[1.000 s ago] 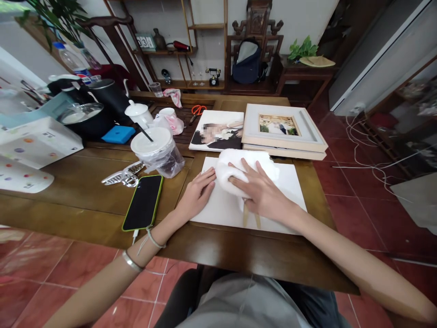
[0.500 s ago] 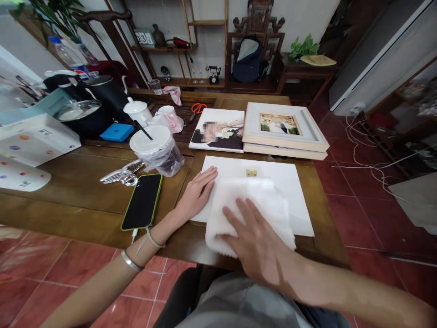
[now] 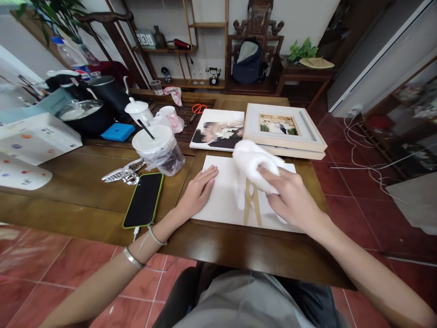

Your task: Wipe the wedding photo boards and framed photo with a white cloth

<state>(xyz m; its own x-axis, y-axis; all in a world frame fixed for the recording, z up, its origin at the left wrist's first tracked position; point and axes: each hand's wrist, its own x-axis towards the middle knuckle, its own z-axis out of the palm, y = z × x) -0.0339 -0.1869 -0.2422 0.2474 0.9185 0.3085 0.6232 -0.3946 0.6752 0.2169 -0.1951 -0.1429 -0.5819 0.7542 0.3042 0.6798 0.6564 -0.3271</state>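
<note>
A white board (image 3: pixel 221 196), the back of a picture frame with a wooden stand piece (image 3: pixel 251 205), lies flat on the wooden table (image 3: pixel 85 182) in front of me. My left hand (image 3: pixel 198 191) rests flat and open on the board's left edge. My right hand (image 3: pixel 290 196) presses a bunched white cloth (image 3: pixel 251 161) onto the board's far right part, fingers curled over the cloth.
Beyond the board lie a photo canvas (image 3: pixel 218 130) and stacked white picture frames (image 3: pixel 283 130). To the left are a phone with a green case (image 3: pixel 145 199), a metal clip (image 3: pixel 124 173), a lidded drink cup in a bag (image 3: pixel 159 148), a teapot (image 3: pixel 138 111), scissors (image 3: pixel 196 110) and pots.
My right hand swept the cloth from the board's near edge back up to its far right side, bunching it. The wooden stand piece shows again. My left hand has stayed put.
</note>
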